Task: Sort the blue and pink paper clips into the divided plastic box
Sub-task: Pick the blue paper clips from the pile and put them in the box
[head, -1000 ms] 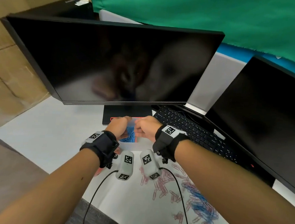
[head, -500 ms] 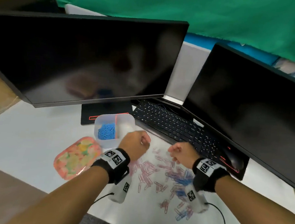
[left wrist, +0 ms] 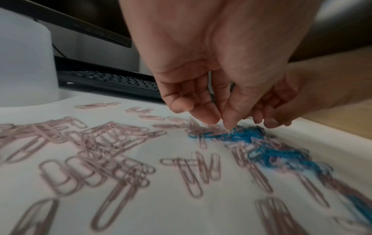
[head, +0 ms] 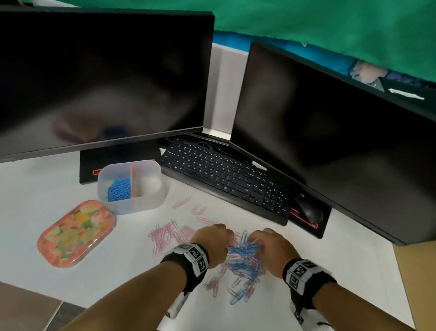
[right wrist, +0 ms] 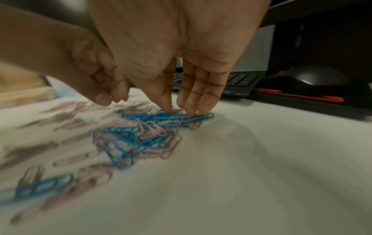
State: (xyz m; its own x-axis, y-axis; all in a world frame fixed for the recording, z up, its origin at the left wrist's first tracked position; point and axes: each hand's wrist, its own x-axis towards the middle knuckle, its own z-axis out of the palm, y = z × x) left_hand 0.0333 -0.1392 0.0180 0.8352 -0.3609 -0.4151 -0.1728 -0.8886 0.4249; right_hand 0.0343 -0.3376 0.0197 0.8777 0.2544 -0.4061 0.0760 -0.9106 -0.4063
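the blue paper clips (head: 243, 256) are heaped on the tabletop (head: 21, 202) directly between the left hand (head: 212, 240) and the right hand (head: 270, 248), with pink paper clips (head: 167, 235) mixed in; both hands are lowered with fingertips (left wrist: 211, 117) on the heap, whether clips are pinched cannot be told; the divided plastic box (head: 140, 206) is placed well away, forward-left

Office desk: two dark monitors (head: 96, 77), keyboard (head: 226, 176), mouse (head: 309, 211).
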